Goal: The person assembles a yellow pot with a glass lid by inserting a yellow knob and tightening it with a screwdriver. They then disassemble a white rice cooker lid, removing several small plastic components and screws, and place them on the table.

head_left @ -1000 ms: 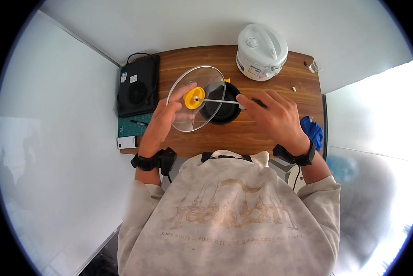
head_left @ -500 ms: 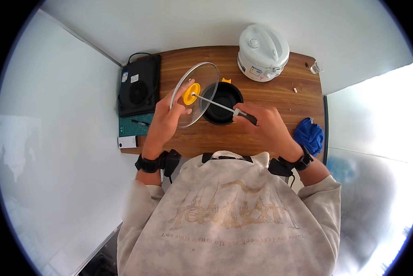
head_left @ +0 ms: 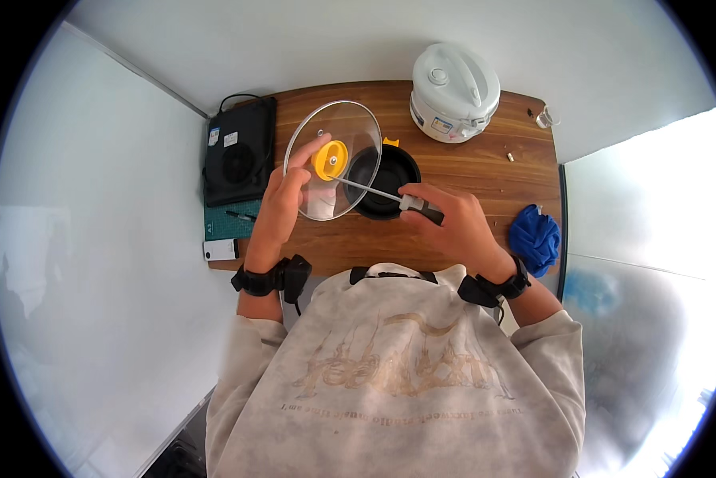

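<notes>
- The left hand point(head_left: 280, 209) grips the glass lid point(head_left: 348, 126) at its left side, index finger stretched toward the middle and thumb bent near the rim; some fingers show through the glass.
- The glass lid is held up over the tabletop point(head_left: 469, 171), its right edge overlapping the view of the black pan point(head_left: 391, 185).
- At the middle of the lid sits a round yellow knob point(head_left: 331, 161) with a small bright screw point(head_left: 333, 160) at its centre.
- The right hand point(head_left: 463, 227) pinches the screwdriver point(head_left: 421, 209) by its dark and grey handle, thumb and fingers closed on it.
- The thin shaft points left across the pan and the lid; its tip is by the lower edge of the knob, off the screw. Whether it touches the knob, I cannot tell.
- The pan stands on the tabletop, a yellow piece point(head_left: 390, 142) at its far edge.
- Behind it to the right is a white rice cooker point(head_left: 455, 95), lid down.
- At the left lie a flat black appliance point(head_left: 242, 143), a green mat point(head_left: 226, 229) with a pen point(head_left: 240, 215) on it, and a white phone-like object point(head_left: 219, 250).
- At the right are a crumpled blue cloth point(head_left: 535, 239) and, in the far corner, a small clear glass point(head_left: 547, 118).
</notes>
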{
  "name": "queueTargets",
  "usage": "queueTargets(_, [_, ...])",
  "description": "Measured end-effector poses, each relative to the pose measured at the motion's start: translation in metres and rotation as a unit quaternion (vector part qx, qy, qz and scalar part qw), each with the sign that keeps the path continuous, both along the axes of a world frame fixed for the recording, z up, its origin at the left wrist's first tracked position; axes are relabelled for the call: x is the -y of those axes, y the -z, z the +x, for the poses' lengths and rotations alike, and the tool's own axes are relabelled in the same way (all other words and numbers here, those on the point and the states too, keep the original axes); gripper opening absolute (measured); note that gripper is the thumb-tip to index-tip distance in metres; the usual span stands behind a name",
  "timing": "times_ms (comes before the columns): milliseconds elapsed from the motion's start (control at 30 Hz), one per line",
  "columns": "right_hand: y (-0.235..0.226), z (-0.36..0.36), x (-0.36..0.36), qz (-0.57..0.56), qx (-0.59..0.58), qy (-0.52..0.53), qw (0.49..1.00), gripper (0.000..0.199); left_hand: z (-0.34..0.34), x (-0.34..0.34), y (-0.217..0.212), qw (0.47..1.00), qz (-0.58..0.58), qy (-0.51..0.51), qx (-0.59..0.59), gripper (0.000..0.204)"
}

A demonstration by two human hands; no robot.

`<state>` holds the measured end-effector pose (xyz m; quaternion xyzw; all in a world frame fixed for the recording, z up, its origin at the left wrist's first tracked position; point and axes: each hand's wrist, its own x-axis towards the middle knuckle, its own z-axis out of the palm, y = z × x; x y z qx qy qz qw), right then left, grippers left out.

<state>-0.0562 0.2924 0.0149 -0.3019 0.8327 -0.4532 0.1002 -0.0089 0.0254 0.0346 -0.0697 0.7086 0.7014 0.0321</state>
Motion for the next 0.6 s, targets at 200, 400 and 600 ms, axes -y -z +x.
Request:
queueTargets(200, [-0.010, -0.010, -0.010, 0.072, -0.268, 0.013, 0.961, 0.032, 0.000, 0.007, 0.008, 0.999, -0.003, 0.037, -0.008, 0.060])
queueTargets(400, [-0.016, -0.018, -0.013, 0.088, -0.341, 0.000, 0.936, 0.036, 0.002, 0.003, 0.005, 0.998, 0.040, 0.040, 0.004, 0.061])
queueTargets(600, [-0.020, -0.020, -0.015, 0.106, -0.366, -0.022, 0.924, 0.044, 0.004, 0.006, 0.006, 0.998, 0.037, 0.043, 0.010, 0.064])
